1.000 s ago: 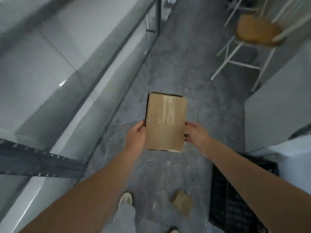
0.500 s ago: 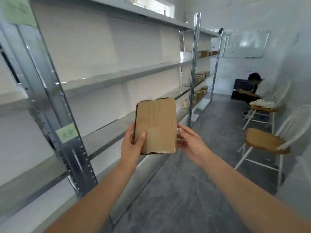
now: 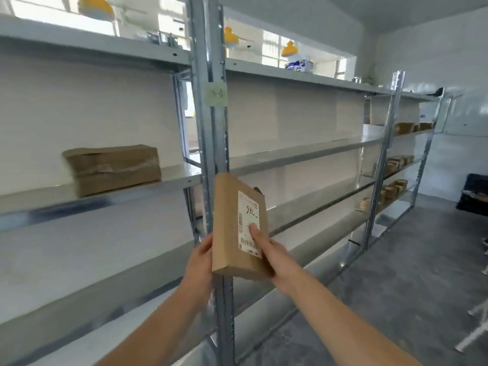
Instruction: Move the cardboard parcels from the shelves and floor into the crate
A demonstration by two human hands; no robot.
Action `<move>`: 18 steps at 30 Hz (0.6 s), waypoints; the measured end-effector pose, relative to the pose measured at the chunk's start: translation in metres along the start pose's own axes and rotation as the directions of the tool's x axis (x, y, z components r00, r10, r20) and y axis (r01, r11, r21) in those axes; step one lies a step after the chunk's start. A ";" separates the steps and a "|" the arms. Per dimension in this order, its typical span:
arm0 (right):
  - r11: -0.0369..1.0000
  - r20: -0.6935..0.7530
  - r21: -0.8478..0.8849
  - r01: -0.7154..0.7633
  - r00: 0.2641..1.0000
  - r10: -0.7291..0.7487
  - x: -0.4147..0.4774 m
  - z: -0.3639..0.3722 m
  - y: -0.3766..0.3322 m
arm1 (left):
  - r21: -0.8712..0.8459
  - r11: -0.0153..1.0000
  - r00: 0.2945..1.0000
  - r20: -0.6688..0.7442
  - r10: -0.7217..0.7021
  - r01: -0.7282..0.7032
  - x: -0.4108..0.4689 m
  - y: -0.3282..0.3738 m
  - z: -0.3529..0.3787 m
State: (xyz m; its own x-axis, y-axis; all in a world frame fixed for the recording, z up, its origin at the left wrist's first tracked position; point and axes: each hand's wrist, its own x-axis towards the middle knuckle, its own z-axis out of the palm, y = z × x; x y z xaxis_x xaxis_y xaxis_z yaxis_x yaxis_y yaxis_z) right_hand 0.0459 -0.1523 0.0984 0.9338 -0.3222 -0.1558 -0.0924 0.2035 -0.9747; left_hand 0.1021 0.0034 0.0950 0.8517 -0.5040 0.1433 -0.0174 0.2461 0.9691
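I hold a flat cardboard parcel (image 3: 229, 225) upright at chest height, in front of a grey shelf post (image 3: 211, 143). A white shipping label with handwritten digits faces me. My left hand (image 3: 202, 256) grips its left edge from behind. My right hand (image 3: 266, 249) grips the lower right side, thumb pressed on the label. A bigger stack of cardboard parcels (image 3: 113, 167) lies on the left shelf. Several small parcels (image 3: 393, 188) sit on the far shelves. The crate is out of view.
Grey metal shelving (image 3: 303, 154) runs along the left wall. The grey floor aisle (image 3: 409, 273) lies to the right. A dark bin (image 3: 476, 194) stands at the far end. White chair legs (image 3: 472, 336) poke in at the right edge.
My view has swung up from the floor and crate to the shelves. The parcel has been turned over, its labelled face now toward me, and my right thumb now presses on it.
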 end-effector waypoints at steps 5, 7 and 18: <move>0.999 0.129 -0.019 0.038 0.991 -0.035 0.019 0.126 0.026 | -0.048 0.998 0.982 -0.181 -0.048 0.040 -0.046 0.028 -0.126; 0.999 0.194 -0.031 0.035 0.981 -0.028 0.025 0.177 0.045 | -0.011 0.999 0.963 -0.267 -0.045 0.044 -0.070 0.035 -0.172; 0.983 0.625 -0.182 -0.037 0.767 0.145 0.040 0.427 0.118 | 0.149 0.982 0.611 -0.790 0.050 0.113 -0.214 0.060 -0.377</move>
State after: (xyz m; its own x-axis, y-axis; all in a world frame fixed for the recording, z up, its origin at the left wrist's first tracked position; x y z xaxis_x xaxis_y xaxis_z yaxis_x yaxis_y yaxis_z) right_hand 0.2199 0.2538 0.0455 0.9190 0.3603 -0.1602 -0.1882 0.0438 -0.9812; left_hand 0.1163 0.4378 0.0465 0.9334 0.3582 -0.0230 0.0011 0.0612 0.9981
